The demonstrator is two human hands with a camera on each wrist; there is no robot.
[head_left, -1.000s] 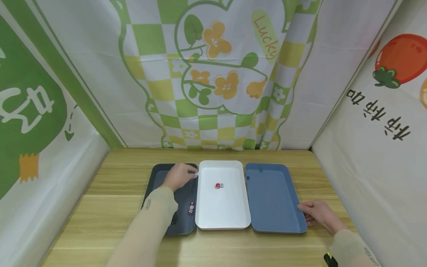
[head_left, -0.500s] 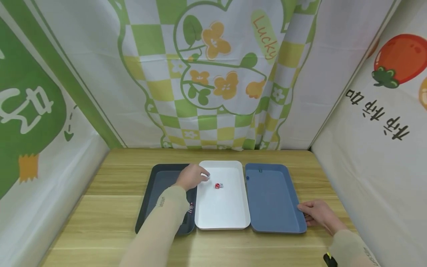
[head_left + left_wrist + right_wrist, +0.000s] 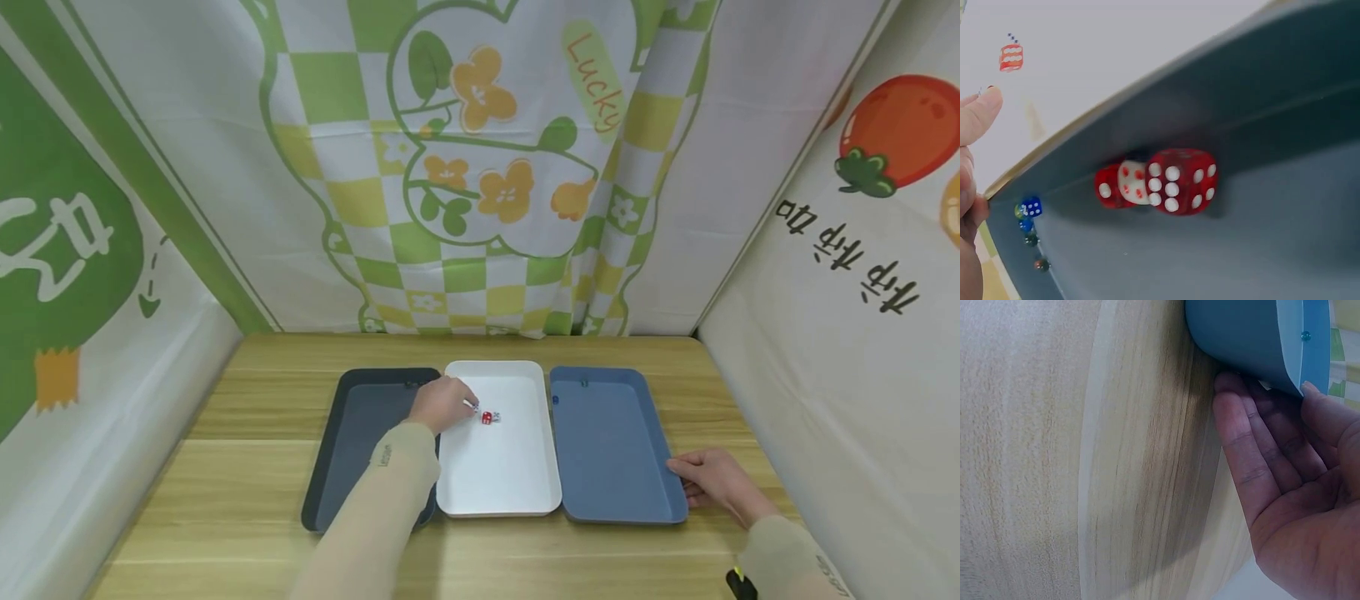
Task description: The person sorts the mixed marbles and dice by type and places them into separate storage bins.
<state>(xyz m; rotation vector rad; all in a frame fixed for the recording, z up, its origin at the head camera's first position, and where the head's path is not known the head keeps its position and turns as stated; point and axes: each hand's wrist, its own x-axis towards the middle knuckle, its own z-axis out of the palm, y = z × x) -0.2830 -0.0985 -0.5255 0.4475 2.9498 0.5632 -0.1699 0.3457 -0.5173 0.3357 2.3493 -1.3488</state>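
My left hand [image 3: 442, 403] reaches over the white tray [image 3: 498, 477] and pinches a small white die [image 3: 473, 406] between thumb and fingertips. Just right of it, a red die [image 3: 487, 417] and another white die [image 3: 497, 417] lie side by side on that tray. In the left wrist view, a big red die [image 3: 1182, 181], a white die with red dots [image 3: 1133, 182] and a smaller red die [image 3: 1107, 187] line the wall of the dark tray [image 3: 352, 454]. My right hand [image 3: 716, 482] grips the blue tray [image 3: 618, 458] at its right edge, thumb on the rim, fingers against the outside.
The three trays stand side by side on a wooden table [image 3: 225, 467]. At the dark tray's far end sit a blue die [image 3: 1031, 206] and several marbles [image 3: 1030, 240]. Two small pieces, one a green marble [image 3: 584, 383], lie in the blue tray. A printed curtain [image 3: 465, 283] hangs behind.
My left hand has moved right with the white die, from the dark tray's far end to over the white tray, close beside the two dice. The right hand has stayed on the blue tray.
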